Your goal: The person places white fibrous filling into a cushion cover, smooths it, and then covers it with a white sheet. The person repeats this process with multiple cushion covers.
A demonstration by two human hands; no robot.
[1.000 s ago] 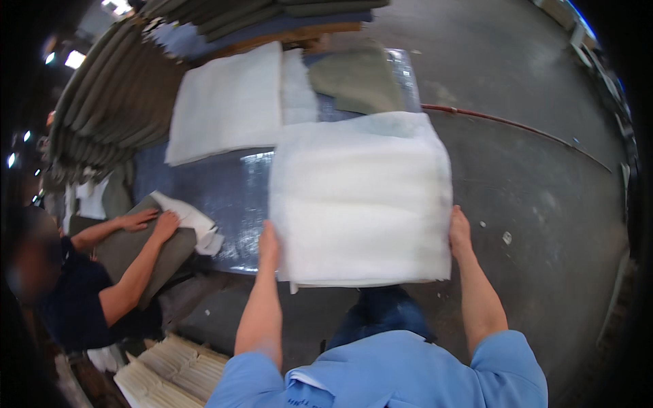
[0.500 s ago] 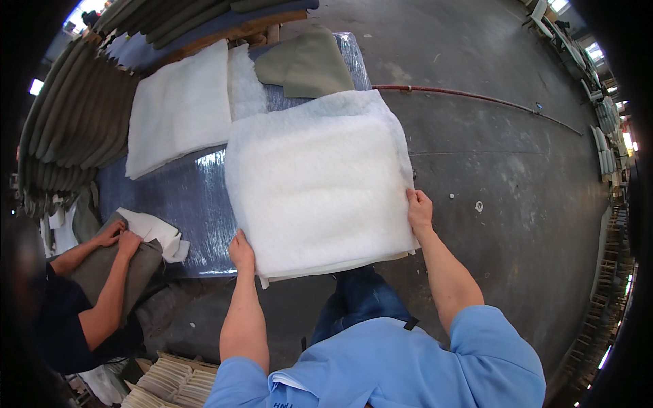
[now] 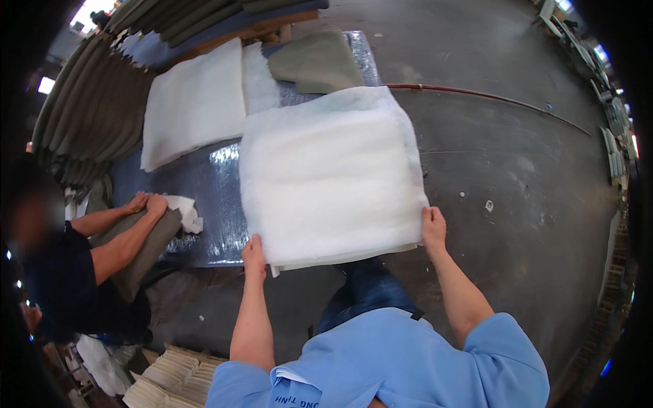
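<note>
Grey floor fills the R side, w/ a thin red hose lying across it near the top. L of that is a table w/ a shiny dark-blue top, and over its R part, right in front of me, is the white pad. I've got it by both sides: L hand pinching the L edge near the close corner, R hand gripping the R edge near the other close corner. Fingertips under the pad are hidden. Near edge sticks out past the table, above my jeans, w/ a paler layer showing underneath. Can't tell how much of its wt the table takes.

Beyond it, upper L, a white stack lies flat, thin wadding next to it, then a green cloth at the far end. Dark piles rise at far L.

Co-worker on the L has both hands together on a folded grey-green piece, w/ a crumpled white bit just beside. Cream slats are stacked at bottom L.
</note>
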